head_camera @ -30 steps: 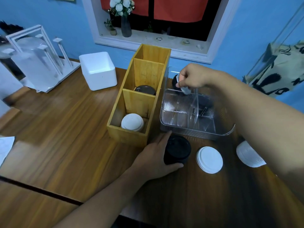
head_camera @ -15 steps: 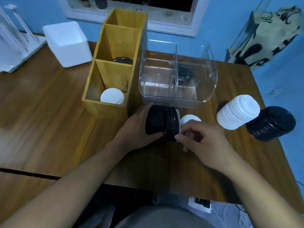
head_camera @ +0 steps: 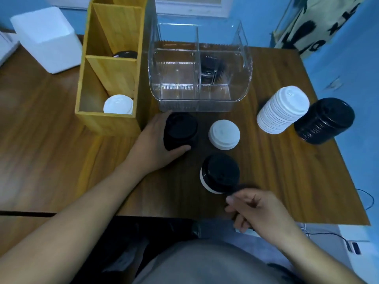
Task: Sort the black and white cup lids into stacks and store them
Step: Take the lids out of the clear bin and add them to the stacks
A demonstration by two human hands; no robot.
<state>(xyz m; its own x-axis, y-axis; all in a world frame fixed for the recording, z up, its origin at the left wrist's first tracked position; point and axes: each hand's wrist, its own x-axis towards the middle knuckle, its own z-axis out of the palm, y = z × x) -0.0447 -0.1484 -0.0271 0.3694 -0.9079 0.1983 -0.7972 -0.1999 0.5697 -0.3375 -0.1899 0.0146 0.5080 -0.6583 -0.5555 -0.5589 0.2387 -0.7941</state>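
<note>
- Two hands work over the wooden worktop (head_camera: 51, 150). The only print in view is the bold black marks on a cloth (head_camera: 320, 23) at the far right, which cannot be read. The raised marks on the lid tops are too small to read.
- The left hand (head_camera: 158, 146) grips a short black lid stack (head_camera: 180, 130), with its fingers and thumb curled round the stack's side. The stack stands just in front of the clear plastic organiser (head_camera: 184, 105).
- The right hand (head_camera: 258, 210) is at the near edge with its fingers curled. It is just beside a mixed stack (head_camera: 220, 173) of a black lid over a white one. Blur hides whether the fingers pinch anything.
- A single white lid (head_camera: 224, 134) stands between the two stacks.
- At the right edge, a tall white lid stack (head_camera: 281, 111) is just beside a tall black lid stack (head_camera: 324, 121).
- The wooden organiser (head_camera: 106, 124) holds white lids (head_camera: 118, 104) in its near compartment and black lids (head_camera: 125, 54) in the middle one. Dark lids (head_camera: 210, 66) sit in the clear organiser's right rear compartment.
- Half a second ago the right hand was at the white lid, close to the left hand's stack. It has since drawn back towards the body, and the mixed stack stands apart. The left hand's grip is unchanged.
</note>
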